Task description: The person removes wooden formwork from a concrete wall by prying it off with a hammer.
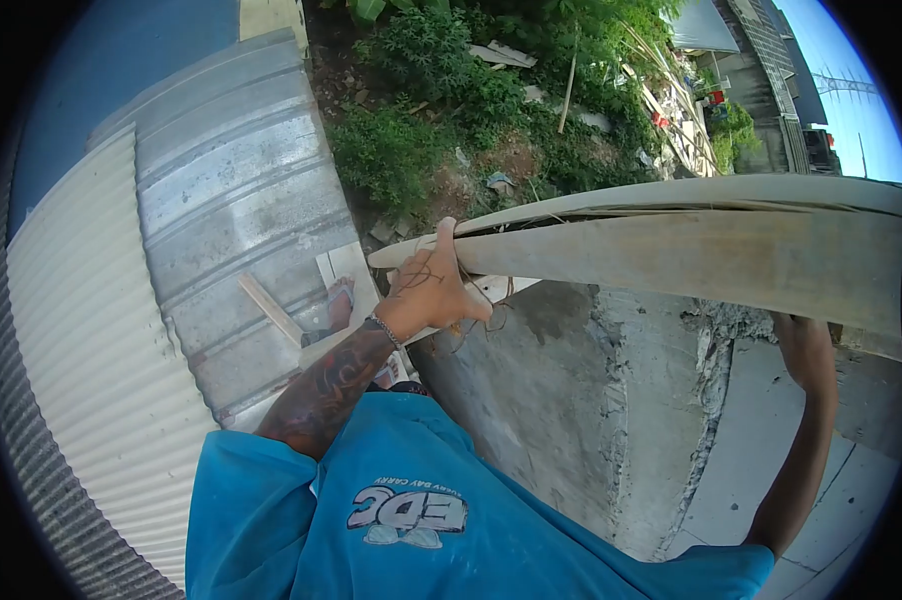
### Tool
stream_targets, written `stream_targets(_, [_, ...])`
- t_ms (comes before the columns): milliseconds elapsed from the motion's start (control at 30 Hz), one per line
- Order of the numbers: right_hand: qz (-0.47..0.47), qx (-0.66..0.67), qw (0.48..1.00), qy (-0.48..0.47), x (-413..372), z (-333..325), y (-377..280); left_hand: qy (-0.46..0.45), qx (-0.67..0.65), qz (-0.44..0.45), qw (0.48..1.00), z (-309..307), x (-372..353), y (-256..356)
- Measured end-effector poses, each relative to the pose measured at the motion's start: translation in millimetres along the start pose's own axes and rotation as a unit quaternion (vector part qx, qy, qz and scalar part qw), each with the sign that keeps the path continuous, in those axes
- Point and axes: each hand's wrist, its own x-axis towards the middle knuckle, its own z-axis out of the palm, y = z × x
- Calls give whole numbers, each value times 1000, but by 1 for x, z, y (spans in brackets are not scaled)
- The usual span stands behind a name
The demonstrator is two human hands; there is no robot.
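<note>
Two long, pale, weathered boards (pixel 661 255) lie together across my front, with a dark gap and frayed fibres between them. My left hand (pixel 426 290) is closed around their narrow left end, with one digit up over the edge. Thin wire or string hangs beside that hand, against a whitish strip with holes (pixel 499 289). Over at the wide right end, my right hand (pixel 804 350) grips the boards from below, its fingertips hidden behind them.
Metal roofing sheets (pixel 241 170) and a corrugated sheet (pixel 81 330) extend on the left. A loose wooden strip (pixel 269 310) lies near my feet. A rough concrete wall (pixel 531 400) drops below the boards, beside pale tiles (pixel 761 430). Plants (pixel 411 130) and debris lie beyond.
</note>
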Motion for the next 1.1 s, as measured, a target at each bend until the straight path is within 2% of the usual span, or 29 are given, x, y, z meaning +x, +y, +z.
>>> stream_targets(33, [-65, -49, 995, 62, -3, 15, 29, 5, -14, 6, 1000, 5, -1, -1])
stream_targets(100, [-17, -38, 999, 2, 0, 19, 55, 15, -40, 18, 999, 13, -4, -5])
stream_targets(167, [-76, -86, 992, 47, 11, 36, 81, 2, -35, 9, 999, 7, -4, -2])
stream_targets(300, [-104, -122, 984, 75, 62, 50, 70, -12, -19, 5, 1000, 8, -2, -5])
stream_targets(400, [-67, -58, 993, 71, 115, 21, 21, 0, -12, 14, 1000, 6, 1, -5])
stream_targets(467, [-38, 35, 996, 77, 154, -4, -15, 7, -6, 30, 999, 11, 1, -8])
stream_targets(533, [-9, 169, 979, 112, 194, -21, -47, 19, 3, 56, 998, 10, 6, -11])
stream_targets(567, [0, 216, 969, 121, 206, -22, -60, -3, -10, 43, 999, 7, 5, -8])
stream_targets(600, [8, 242, 962, 126, 213, -17, -69, 12, -10, 48, 999, 11, 4, -9])
stream_targets(667, [2, 205, 974, 97, 212, 0, -75, 53, -12, 59, 997, 15, 4, -12])
stream_targets(733, [-37, 56, 997, -30, 201, 24, -70, 29, -9, 52, 998, 14, 5, -8])
stream_targets(767, [-67, -13, 993, -97, 201, 26, -65, 22, -3, 49, 999, 10, 5, -7])
stream_targets(800, [-92, -52, 988, -115, 205, 14, -64, 17, 4, 44, 999, 4, 7, -5])
stream_targets(867, [-94, -49, 991, -82, 220, -17, -72, -13, 19, 26, 999, 5, 1, -3])
stream_targets(933, [-46, 78, 996, 12, 241, -53, -75, 1, 21, 26, 999, 5, 3, -3])
stream_targets(1000, [8, 233, 968, 89, 249, -57, -79, -9, 14, 24, 1000, 4, -1, -1])
stream_targets(1033, [25, 258, 961, 101, 246, -48, -81, -3, 8, 29, 1000, 4, 0, -3])
stream_targets(1100, [-2, 198, 975, 99, 237, -22, -78, 10, -6, 41, 999, 7, 1, -5])
